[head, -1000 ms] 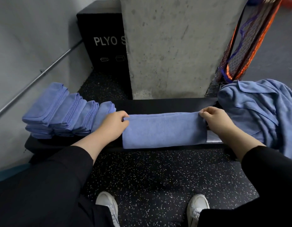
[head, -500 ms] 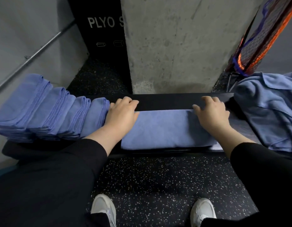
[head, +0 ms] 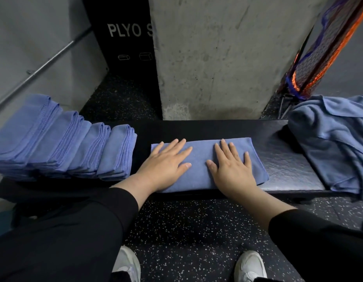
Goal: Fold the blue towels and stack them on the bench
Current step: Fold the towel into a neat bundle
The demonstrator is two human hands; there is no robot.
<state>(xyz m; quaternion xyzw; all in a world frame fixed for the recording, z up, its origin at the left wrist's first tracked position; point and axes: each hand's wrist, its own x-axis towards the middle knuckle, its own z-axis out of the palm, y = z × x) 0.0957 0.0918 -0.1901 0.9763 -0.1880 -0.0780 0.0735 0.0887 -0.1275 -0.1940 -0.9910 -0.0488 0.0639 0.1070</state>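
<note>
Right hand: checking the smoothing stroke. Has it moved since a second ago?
Yes. The right hand slid left along the folded towel, from its right end toward the middle.

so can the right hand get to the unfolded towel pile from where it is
Probably yes. The right hand lies flat on the folded towel, and the unfolded towel pile sits further along the bench on that same side. Only bare bench top lies between them, so nothing blocks a sideways reach.
</note>
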